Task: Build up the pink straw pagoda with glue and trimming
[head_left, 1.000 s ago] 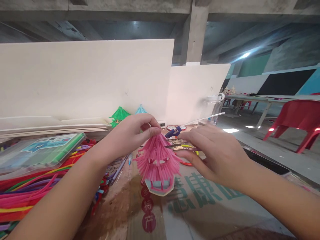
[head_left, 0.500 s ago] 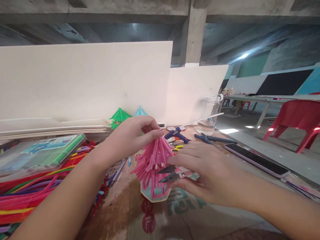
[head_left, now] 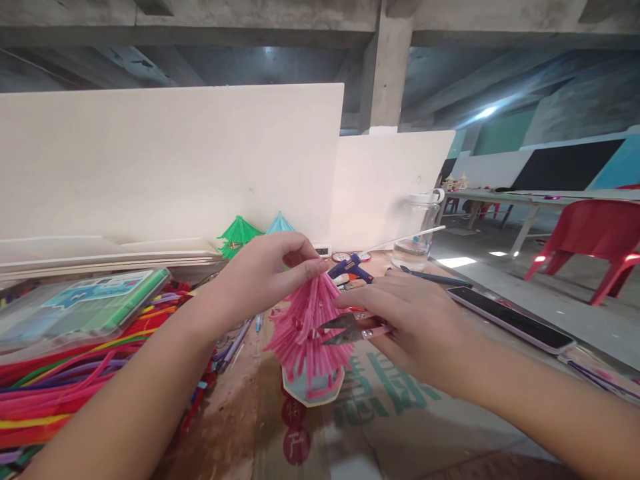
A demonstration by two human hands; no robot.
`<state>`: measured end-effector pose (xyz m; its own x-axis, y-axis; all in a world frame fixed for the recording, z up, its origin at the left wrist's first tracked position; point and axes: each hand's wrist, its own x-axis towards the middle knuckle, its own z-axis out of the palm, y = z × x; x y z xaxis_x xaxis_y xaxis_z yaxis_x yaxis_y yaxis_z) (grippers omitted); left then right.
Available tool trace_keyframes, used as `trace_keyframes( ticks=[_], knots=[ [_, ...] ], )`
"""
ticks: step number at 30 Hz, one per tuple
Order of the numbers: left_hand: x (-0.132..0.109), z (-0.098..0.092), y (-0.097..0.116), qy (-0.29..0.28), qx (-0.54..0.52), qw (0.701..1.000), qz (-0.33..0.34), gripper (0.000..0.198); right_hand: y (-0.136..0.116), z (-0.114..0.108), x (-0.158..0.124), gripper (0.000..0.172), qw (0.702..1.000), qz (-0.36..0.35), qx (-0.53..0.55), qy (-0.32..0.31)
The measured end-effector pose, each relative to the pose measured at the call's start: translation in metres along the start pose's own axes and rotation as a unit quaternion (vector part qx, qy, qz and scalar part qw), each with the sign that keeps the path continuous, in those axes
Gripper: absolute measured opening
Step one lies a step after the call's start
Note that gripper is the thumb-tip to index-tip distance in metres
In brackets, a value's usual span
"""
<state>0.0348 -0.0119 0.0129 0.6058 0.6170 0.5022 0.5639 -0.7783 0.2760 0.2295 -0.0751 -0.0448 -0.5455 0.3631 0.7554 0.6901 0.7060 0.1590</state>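
A pink tiered pavilion model (head_left: 313, 327) of fuzzy pipe cleaners stands on a pale octagonal base (head_left: 314, 398). My left hand (head_left: 280, 270) pinches the tip of its roof between thumb and fingers. In my right hand (head_left: 410, 313) is a pair of scissors (head_left: 357, 330), their dark blades parted and pointing left. The blade tips lie in front of, or against, the pink strands on the model's right side; I cannot tell which. My right fingers partly hide the scissor handles.
Behind are a green roof model (head_left: 239, 233), a light blue one (head_left: 281, 223), a glue gun (head_left: 350, 268), pliers (head_left: 437, 277) and a water jug (head_left: 414, 230). A phone (head_left: 513, 320) lies at right. Coloured pipe cleaners (head_left: 55, 400) and a plastic case (head_left: 90, 303) fill the left.
My right hand and the scissors have moved slightly up, and the blades look more widely parted. The pink model has turned or tilted a little, while my left hand keeps its pinch.
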Motion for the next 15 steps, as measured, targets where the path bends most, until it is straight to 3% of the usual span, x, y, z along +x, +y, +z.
trace_keyframes(
  ticks=[8, 15],
  knots=[
    [-0.003, 0.003, 0.010, 0.006, 0.001, 1.000, -0.003, 0.028, 0.001, 0.008, -0.003, 0.022, 0.994, -0.073, -0.070, 0.044],
    [-0.006, 0.004, 0.017, 0.009, 0.003, 1.000, -0.004, 0.026, -0.005, 0.007, -0.004, 0.020, 0.996, -0.044, -0.075, 0.035]
  ],
)
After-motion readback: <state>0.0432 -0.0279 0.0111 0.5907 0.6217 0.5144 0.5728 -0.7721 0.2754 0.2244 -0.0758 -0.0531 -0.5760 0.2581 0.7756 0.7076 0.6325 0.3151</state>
